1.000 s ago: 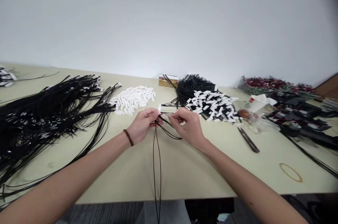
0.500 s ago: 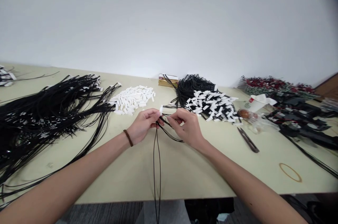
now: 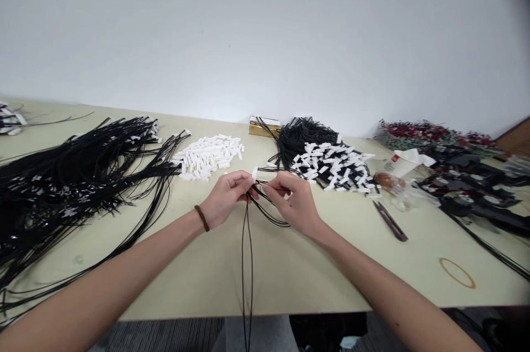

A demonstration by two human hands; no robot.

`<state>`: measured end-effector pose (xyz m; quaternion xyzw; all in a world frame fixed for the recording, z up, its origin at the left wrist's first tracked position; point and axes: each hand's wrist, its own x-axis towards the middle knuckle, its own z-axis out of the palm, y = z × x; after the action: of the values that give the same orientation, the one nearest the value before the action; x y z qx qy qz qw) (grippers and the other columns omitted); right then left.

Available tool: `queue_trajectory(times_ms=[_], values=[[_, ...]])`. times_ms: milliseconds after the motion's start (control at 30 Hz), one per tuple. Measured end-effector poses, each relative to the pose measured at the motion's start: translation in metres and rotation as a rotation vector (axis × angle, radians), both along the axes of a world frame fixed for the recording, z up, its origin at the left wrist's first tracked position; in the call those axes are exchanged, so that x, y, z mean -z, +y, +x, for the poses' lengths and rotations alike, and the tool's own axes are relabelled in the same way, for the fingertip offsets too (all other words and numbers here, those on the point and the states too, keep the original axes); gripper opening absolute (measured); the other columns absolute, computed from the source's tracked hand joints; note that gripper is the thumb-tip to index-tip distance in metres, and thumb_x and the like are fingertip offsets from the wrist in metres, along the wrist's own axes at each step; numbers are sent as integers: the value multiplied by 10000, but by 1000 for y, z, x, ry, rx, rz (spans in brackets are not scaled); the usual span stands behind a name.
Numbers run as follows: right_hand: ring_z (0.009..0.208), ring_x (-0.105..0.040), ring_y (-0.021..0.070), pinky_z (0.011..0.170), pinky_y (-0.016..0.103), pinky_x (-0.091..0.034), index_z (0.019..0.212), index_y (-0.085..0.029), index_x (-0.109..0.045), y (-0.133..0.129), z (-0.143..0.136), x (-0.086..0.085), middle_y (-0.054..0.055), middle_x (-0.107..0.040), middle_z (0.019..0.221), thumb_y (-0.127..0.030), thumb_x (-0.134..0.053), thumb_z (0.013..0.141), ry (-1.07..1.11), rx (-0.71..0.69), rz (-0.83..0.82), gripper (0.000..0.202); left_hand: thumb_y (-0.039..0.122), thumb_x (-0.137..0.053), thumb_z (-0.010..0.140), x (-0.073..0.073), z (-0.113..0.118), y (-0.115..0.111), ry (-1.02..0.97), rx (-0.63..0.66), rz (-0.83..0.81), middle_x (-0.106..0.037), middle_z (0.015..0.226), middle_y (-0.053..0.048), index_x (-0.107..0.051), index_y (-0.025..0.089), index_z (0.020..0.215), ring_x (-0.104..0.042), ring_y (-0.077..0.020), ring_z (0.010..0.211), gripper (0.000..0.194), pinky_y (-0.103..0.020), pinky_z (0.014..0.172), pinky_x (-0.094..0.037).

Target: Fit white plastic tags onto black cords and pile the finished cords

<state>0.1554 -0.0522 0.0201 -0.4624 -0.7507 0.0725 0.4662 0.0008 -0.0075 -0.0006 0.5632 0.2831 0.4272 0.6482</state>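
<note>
**Over the desk [image 3: 314, 285], left hand [image 3: 226, 194] and right hand [image 3: 296, 200] meet at one white piece [image 3: 255, 173] and its black wires [image 3: 269, 216]**

Surroundings: heap of black cables [image 3: 78, 175] fills the left side, loose strands trailing under the left forearm. Loose white pieces [image 3: 209, 157] piled just beyond the left hand. Small gold box [image 3: 264, 127] sits at the back near the wall, thin black strands across its front. Right of it, a black cable coil [image 3: 308, 132]; white-tipped cables [image 3: 335, 167] spread in front of that, close behind the right hand. So the tight side is back-right. A few strands run between that pile and the held piece; can't tell which belong to which.

Further right: paper cup [image 3: 398, 165] with tissue, clear plastic bag [image 3: 403, 197] near it, snips [image 3: 390, 221] lying flat, rubber band [image 3: 456, 273] near the front edge, black parts [image 3: 476, 186] and a red-green bundle [image 3: 430, 134].

Pose: forearms come in from both lower corners, hands near each other at centre. Left thumb and index pinch the white piece, upright at the fingertips. Right thumb and forefinger pinch the wires just beside it; exact contact too small to read. Remaining fingers curled. One narrow wire loop [image 3: 252, 263] hangs from the left hand past the desk edge.
</note>
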Motion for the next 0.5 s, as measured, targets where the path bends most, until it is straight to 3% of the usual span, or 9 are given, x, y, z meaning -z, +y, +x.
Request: queue_trajectory(times_ms=[500], values=[[552, -372, 97, 533, 237, -294, 597, -177, -468, -1, -1, -2, -33, -413, 538, -196, -495, 799, -48, -27, 58, 205, 371, -601, 726, -1, 0, -2, 13, 38, 40, -586, 628, -19, -557, 130, 716, -546, -107, 587, 245, -238, 565, -433]])
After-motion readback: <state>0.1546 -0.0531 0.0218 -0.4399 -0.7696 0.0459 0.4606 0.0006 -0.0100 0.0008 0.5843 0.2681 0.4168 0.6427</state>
